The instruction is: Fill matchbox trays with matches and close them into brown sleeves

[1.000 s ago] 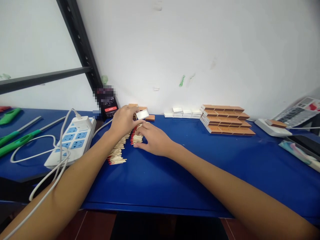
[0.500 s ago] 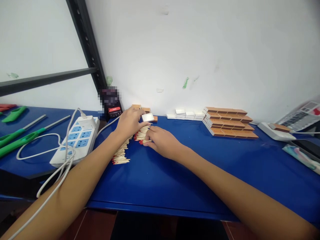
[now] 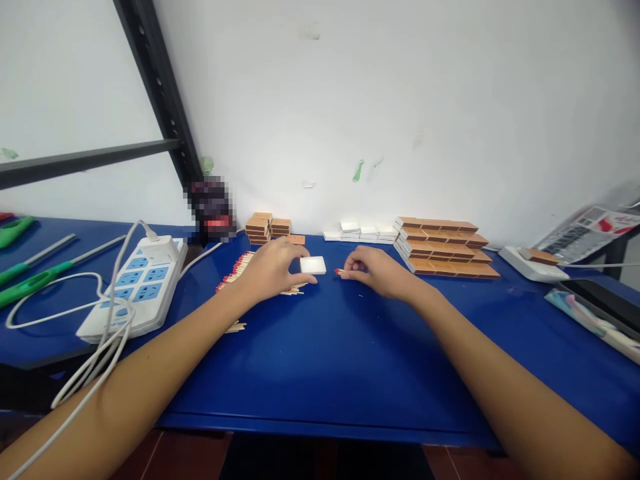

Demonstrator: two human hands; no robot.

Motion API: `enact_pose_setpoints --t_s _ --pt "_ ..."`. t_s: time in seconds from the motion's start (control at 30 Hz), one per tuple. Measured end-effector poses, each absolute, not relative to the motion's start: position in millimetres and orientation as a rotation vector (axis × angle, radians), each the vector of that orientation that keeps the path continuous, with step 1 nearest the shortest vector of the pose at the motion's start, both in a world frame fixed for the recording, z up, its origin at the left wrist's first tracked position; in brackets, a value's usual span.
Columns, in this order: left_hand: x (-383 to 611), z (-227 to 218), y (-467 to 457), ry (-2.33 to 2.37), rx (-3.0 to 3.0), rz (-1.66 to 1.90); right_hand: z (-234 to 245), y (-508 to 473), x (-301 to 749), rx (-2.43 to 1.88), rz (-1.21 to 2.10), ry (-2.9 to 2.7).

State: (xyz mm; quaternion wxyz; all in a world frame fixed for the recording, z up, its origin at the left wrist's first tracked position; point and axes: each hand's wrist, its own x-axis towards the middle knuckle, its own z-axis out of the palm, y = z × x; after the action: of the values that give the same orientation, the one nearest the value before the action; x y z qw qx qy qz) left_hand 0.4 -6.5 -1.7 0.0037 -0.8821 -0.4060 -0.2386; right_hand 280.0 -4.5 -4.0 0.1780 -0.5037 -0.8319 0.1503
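My left hand is closed on a small white matchbox tray, held low over the blue table. My right hand is just to its right, fingers pinched round a few red-tipped matches whose heads stick out toward the tray. A spread of loose red-tipped matchsticks lies under and to the left of my left hand.
Stacks of brown matchbox sleeves and white trays line the wall, with a smaller brown stack further left. A white power strip with cables lies at left, green-handled tools beyond it. A phone and papers lie at far right.
My right hand lifted a pinch of matches from the pile and moved right. My left hand brought the white tray down and forward, closer to the table.
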Motion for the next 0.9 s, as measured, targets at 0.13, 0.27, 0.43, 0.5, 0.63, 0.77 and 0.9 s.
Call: enact_pose_setpoints --t_s 0.13,0.27,0.43,0.5,0.63,0.77,0.9 --pt "12.7 -5.0 -20.8 -1.175 -2.940 -0.739 -10.4 1.2 291.6 -1.427 0.497 -2.321" --pt "15.7 -5.8 -26.5 -1.178 -3.026 -0.698 -5.9 -2.7 288.2 -1.397 0.407 -2.340" --pt "14.0 -3.5 -27.3 -1.180 -3.078 -0.678 -3.9 -4.6 287.1 -1.430 0.336 -2.382" --pt "13.8 -2.8 -27.1 -1.172 -3.076 -0.686 -5.0 -4.4 287.2 -1.439 0.342 -2.396" --pt "13.8 -2.5 -26.0 -1.116 -3.081 -0.700 -4.7 -6.0 285.8 -1.467 0.374 -2.404" --pt "13.3 -2.5 -25.3 -1.072 -3.095 -0.724 -3.3 -8.3 284.7 -1.461 0.370 -2.420" --pt "13.2 -0.9 -25.8 -1.082 -3.101 -0.714 -3.4 -9.6 285.1 -1.468 0.358 -2.416"
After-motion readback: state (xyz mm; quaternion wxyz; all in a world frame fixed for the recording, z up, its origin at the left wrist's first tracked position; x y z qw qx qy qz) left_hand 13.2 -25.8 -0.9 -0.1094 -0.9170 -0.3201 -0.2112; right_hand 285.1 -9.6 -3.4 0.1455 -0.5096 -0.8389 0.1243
